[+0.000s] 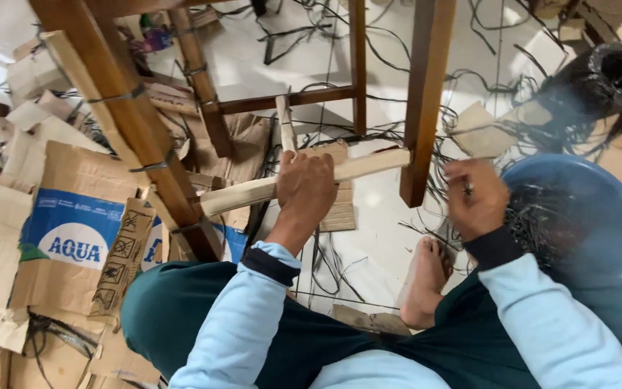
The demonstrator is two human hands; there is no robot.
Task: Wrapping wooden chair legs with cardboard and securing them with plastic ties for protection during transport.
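seen from above, the left hand [305, 189] is closed around a pale wooden slat [368, 166], pressing it against the dark leg [426, 101] of an upturned wooden frame. the slat hangs above the tiled floor [372, 245], clear of it; its long axis runs nearly level, its far end at the leg, its near end toward the cardboard [73, 230] at the floor's left edge. the right hand [475, 198] is fisted around a thin dark strand, beside a blue basin [599, 216]. judged, a firm, steady grip keeps the slat square while the strand stays taut.
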